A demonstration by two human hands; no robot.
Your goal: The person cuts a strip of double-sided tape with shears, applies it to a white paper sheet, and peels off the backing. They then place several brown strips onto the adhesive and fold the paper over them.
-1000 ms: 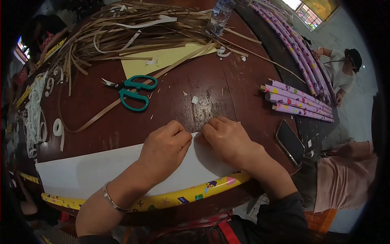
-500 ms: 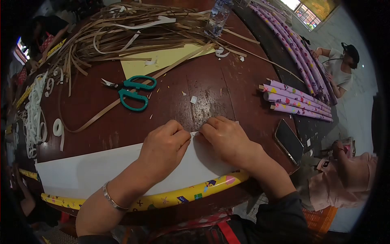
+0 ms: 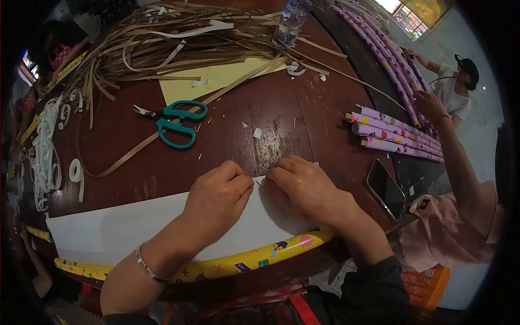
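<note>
A sheet of wrapping paper (image 3: 130,227) lies white side up before me, its near edge rolled into a yellow printed tube (image 3: 244,265). My left hand (image 3: 219,197) is closed in a pinch at the far edge of the sheet. Close to its right, my right hand (image 3: 298,187) also has its fingers curled and pinched at that edge. A tiny light sliver shows between the fingertips; what exactly they hold is hidden. Beyond the hands lie scissors with green handles (image 3: 176,132), partly over a long brown strip (image 3: 135,151).
A heap of brown strips (image 3: 179,40) covers the far side, beside a plastic bottle (image 3: 290,24). White tape (image 3: 76,172) lies left. To the right are purple printed tubes (image 3: 398,135) and a phone (image 3: 385,187). A co-worker's arm (image 3: 460,151) reaches over the right edge.
My hands stay almost in place at the sheet's edge. At the right, a co-worker's arm has stretched forward towards the purple tubes.
</note>
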